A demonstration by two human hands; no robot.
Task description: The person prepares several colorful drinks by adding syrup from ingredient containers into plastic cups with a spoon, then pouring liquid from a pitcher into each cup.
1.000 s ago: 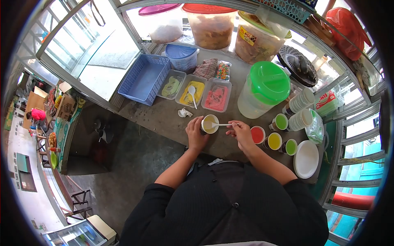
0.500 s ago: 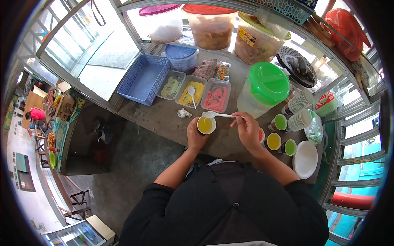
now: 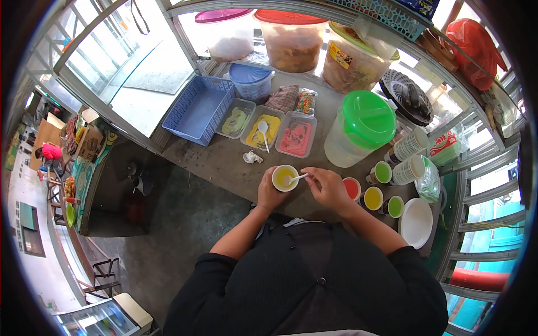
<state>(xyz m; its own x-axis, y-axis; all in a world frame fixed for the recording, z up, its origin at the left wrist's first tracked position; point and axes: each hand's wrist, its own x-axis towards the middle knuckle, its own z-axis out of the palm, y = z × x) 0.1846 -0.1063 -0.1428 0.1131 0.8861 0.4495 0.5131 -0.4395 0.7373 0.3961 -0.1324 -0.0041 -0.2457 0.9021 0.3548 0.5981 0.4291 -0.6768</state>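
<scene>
— Where is the cup (image 3: 284, 178) sitting?

— On the counter (image 3: 224, 162), near its front edge, right in front of the person. The left hand (image 3: 269, 193) is wrapping around its side, and the right hand (image 3: 328, 187) is pinching the handle of a white spoon (image 3: 297, 178), whose bowl is dipping into the yellow liquid.

— It is looking fairly full to me.

— That is what is worrying me. A brisk stir could be sending liquid over the rim. The cup seems light too, so a slack grip might be letting it tip toward the edge.

— And the right wrist?

— It is hovering just beside the red cup (image 3: 351, 189), with the yellow cup (image 3: 373, 197) near that. A careless swing of the forearm could be knocking either one over.
</scene>
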